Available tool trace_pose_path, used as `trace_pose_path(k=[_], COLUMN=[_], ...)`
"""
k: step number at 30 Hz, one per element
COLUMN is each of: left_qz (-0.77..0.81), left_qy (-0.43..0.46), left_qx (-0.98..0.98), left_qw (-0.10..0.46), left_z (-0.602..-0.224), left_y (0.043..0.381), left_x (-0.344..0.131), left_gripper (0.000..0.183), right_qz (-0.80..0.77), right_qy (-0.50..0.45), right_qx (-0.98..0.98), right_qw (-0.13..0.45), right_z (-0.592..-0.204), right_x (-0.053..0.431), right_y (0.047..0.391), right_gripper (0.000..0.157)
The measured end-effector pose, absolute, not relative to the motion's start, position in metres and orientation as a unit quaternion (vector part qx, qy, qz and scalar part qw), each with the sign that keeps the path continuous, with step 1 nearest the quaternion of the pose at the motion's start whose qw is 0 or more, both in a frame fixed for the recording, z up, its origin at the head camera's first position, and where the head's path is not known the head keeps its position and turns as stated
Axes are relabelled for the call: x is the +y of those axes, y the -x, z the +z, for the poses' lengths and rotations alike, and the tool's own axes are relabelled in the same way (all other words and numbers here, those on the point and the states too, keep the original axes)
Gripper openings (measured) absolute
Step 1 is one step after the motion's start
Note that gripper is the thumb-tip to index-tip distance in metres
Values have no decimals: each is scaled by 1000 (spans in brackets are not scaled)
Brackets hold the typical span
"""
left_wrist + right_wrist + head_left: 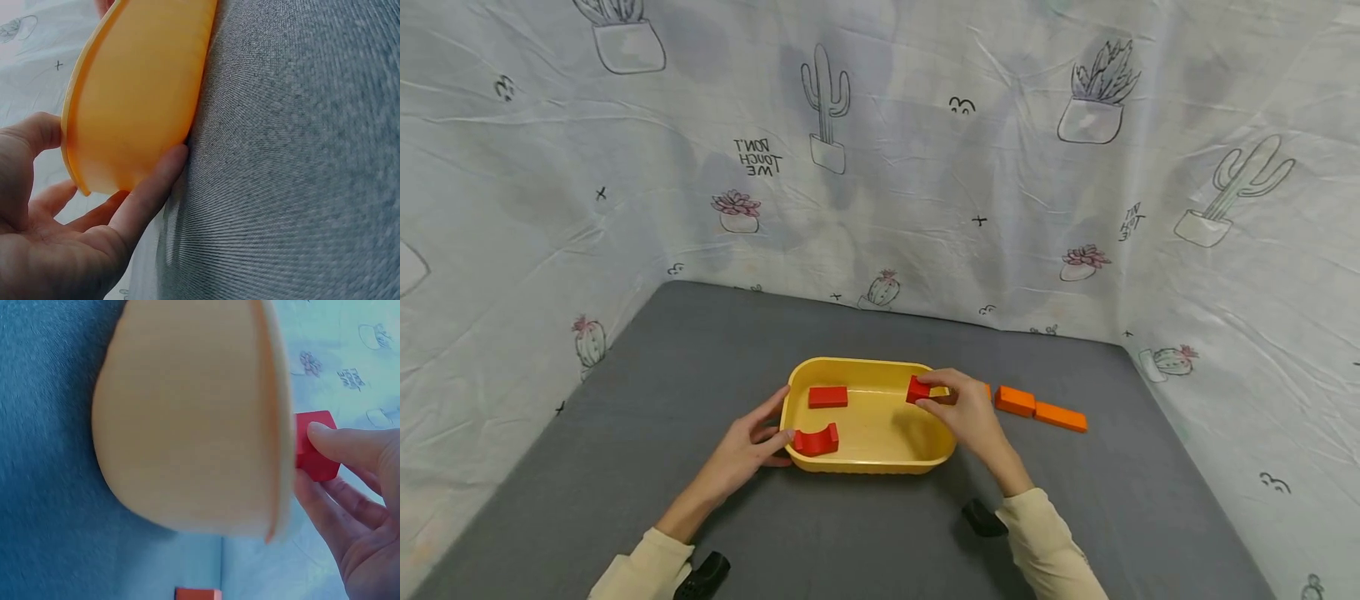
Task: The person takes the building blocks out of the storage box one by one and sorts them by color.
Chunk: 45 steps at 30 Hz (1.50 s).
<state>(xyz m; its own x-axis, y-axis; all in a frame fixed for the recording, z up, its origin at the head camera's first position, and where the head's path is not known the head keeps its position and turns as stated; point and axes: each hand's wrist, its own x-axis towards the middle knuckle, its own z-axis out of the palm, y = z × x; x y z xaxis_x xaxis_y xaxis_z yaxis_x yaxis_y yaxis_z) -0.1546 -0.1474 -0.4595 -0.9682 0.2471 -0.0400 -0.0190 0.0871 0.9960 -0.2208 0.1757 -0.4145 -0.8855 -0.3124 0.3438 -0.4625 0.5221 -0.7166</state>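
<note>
Red block [917,390] is pinched between thumb and fingers of right hand [968,415], over the right end of tray [880,443]. In the right wrist view it's partly hidden by the rim, partly seen above it, so a raised position is suggested (contact with the tray can't be confirmed).

2 more red pieces are held in the tray's left half: flat block [827,397] toward the far side, notched block [817,441] nearer, hollow up, just beside the left thumb.

Tray's left end is gripped by left hand [742,454], thumb at the rim, other fingers spread along the outer wall.

Step in hand, as judged: 1 block being moved at the tray while the tray is steadied. Into or out of it can't be told. If in, a short lowering and release is called for; if out, a lift past the rim.

Outside, right of the tray, at least 2 orange blocks [1015,402] are lined up on table [850,533]. Backed by cactus-print cloth [910,217].
</note>
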Motion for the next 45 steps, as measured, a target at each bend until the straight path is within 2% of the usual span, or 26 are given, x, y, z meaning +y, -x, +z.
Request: trace_pose_path(k=[9, 17, 25, 32, 39, 45], left_qz=[671, 675, 669, 661, 665, 666], left_qy=[-73, -69, -62, -60, -58, -63], left_qx=[731, 727, 734, 741, 738, 737], left_qw=[99, 104, 99, 98, 99, 96], left_z=[-458, -459, -459, -456, -456, -456], left_y=[155, 155, 154, 155, 155, 155], left_x=[-147, -146, -146, -144, -144, -145], left_gripper=[65, 67, 66, 66, 66, 66], right_qz=[433, 464, 423, 384, 420, 392], right_qy=[-205, -180, -146, -117, -159, -157], right_qx=[-871, -862, -882, -909, -890, -905], right_qw=[109, 100, 146, 112, 78, 55], right_z=[-404, -384, -409, -428, -445, -458], right_x=[198, 207, 240, 252, 254, 254], right_y=[219, 203, 217, 220, 221, 221], right_gripper=[31, 32, 33, 34, 32, 31])
